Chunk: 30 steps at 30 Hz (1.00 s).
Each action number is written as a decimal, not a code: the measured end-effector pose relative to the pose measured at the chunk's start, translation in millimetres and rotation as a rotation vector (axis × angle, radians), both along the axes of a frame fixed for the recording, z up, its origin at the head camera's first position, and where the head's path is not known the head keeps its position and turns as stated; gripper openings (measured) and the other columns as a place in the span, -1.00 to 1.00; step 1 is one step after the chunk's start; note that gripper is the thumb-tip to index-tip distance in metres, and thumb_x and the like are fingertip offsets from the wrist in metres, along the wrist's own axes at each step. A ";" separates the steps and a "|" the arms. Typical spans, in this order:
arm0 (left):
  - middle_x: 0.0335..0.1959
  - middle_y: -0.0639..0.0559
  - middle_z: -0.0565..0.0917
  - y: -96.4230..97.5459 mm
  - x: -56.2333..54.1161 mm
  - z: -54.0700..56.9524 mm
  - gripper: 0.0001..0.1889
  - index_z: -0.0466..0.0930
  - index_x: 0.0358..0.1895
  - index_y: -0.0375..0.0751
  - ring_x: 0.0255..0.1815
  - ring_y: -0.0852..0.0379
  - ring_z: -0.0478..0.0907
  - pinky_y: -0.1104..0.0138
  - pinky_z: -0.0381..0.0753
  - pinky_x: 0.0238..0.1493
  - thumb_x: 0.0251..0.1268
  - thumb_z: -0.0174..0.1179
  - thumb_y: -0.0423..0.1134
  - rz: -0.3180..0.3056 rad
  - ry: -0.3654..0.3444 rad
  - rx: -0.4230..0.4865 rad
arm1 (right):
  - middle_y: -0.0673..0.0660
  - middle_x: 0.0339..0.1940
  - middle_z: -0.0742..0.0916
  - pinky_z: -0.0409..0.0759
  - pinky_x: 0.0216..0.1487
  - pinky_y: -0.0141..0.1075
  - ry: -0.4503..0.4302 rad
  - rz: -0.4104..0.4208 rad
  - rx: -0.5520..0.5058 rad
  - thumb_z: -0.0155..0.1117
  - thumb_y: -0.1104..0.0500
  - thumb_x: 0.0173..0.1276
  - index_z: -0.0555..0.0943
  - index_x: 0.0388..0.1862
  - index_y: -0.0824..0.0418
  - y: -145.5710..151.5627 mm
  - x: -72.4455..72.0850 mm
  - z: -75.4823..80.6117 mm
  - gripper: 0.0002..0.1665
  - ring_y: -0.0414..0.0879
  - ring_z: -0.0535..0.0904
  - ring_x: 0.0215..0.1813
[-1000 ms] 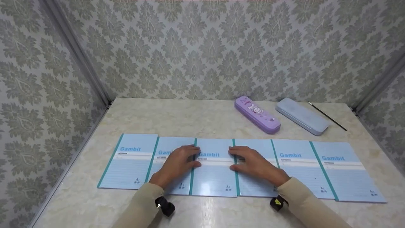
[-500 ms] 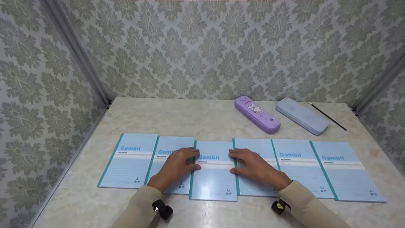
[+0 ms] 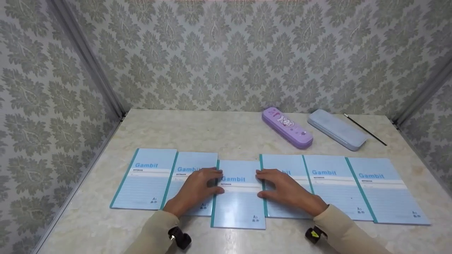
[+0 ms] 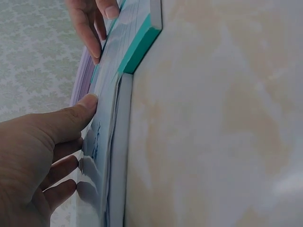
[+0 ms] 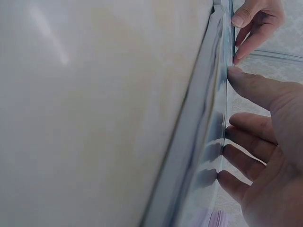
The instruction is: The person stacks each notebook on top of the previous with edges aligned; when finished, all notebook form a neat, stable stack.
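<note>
Watching notebook (image 3: 240,208): I see it well off the worktop's (image 3: 183,128) back edge.
Left hand (image 3: 196,187), right hand (image 3: 286,187): apart, fingers loose, touching its opposite sides.

The light-blue rectangular paper notebooks (image 3: 238,201) have smooth, glossy covers that catch the light, and the exposed page edges (image 4: 120,142) look matt. The cream, marbled, flat-topped desk (image 3: 183,130) is smooth and polished, with bright reflections. The long purple rounded case (image 3: 287,128) has a hard, smooth, softly shiny shell, metal or plastic being unclear; the pale blue-grey oblong case (image 3: 338,129) looks like frosted plastic. Beige cloth sleeves (image 3: 152,233) are matt. The grey-patterned wall covering (image 3: 236,53) carries a faint sheen.
</note>
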<state>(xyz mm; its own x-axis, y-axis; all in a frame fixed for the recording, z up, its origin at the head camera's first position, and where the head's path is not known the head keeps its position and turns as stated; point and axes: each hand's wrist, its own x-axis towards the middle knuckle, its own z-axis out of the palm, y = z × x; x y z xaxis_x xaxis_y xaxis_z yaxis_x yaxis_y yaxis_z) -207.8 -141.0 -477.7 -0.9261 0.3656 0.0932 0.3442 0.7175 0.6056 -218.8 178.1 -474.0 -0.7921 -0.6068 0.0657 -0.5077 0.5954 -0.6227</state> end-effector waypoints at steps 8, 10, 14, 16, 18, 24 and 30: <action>0.35 -0.04 0.66 -0.8 4.5 0.1 -0.48 0.73 0.29 -0.17 0.50 -0.09 0.46 -0.06 0.39 0.49 0.27 0.56 -0.16 -0.028 0.030 0.010 | 0.21 0.51 0.57 0.28 0.54 0.17 -0.001 -0.009 0.000 0.51 -0.02 0.44 0.55 0.47 0.31 -0.1 4.5 -0.7 -0.25 0.23 0.40 0.55; 0.34 -0.06 0.67 -0.8 5.3 -0.3 -0.49 0.74 0.27 -0.19 0.49 -0.11 0.47 -0.06 0.39 0.49 0.27 0.56 -0.17 -0.035 0.037 0.020 | 0.21 0.51 0.57 0.29 0.54 0.18 0.005 -0.006 0.000 0.51 -0.03 0.44 0.55 0.47 0.32 0.3 5.3 -1.3 -0.25 0.24 0.40 0.55; 0.36 -0.08 0.65 -1.1 7.2 -1.2 -0.50 0.74 0.25 -0.22 0.50 -0.12 0.46 -0.04 0.39 0.49 0.26 0.56 -0.18 -0.058 0.050 0.035 | 0.22 0.52 0.56 0.31 0.53 0.16 0.014 0.014 -0.012 0.50 -0.03 0.45 0.54 0.47 0.33 1.5 7.2 -2.9 -0.24 0.24 0.38 0.56; 0.37 -0.08 0.64 -1.9 8.8 -1.2 -0.49 0.74 0.25 -0.23 0.49 -0.12 0.46 -0.02 0.40 0.48 0.24 0.57 -0.18 -0.080 0.049 0.037 | 0.23 0.51 0.56 0.32 0.52 0.16 0.005 0.021 -0.028 0.50 -0.03 0.44 0.55 0.47 0.33 2.8 8.6 -3.7 -0.25 0.25 0.39 0.56; 0.35 -0.07 0.66 -2.9 11.5 0.4 -0.46 0.73 0.26 -0.22 0.47 -0.12 0.49 -0.01 0.43 0.46 0.21 0.59 -0.16 -0.099 0.039 0.038 | 0.22 0.50 0.57 0.31 0.52 0.17 -0.009 0.019 -0.042 0.51 -0.03 0.43 0.56 0.47 0.30 4.5 10.5 -4.3 -0.26 0.24 0.40 0.55; 0.12 -0.01 0.78 -9.5 22.3 6.7 -0.53 0.79 0.17 -0.20 0.21 -0.02 0.67 0.02 0.61 0.27 0.20 0.60 -0.15 -0.150 0.042 0.053 | 0.15 0.37 0.68 0.40 0.46 0.16 -0.011 0.006 -0.078 0.52 0.00 0.43 0.60 0.43 0.25 12.0 19.3 -1.8 -0.32 0.17 0.53 0.44; -0.07 0.07 0.80 -18.2 38.2 9.8 -0.64 0.82 0.08 -0.19 -0.06 0.13 0.71 0.17 0.73 0.03 0.24 0.58 -0.22 -0.162 -0.001 0.127 | 0.12 0.16 0.75 0.61 0.25 -0.02 0.042 0.051 -0.124 0.51 0.06 0.44 0.69 0.31 0.28 15.5 29.1 3.2 -0.46 0.03 0.67 0.19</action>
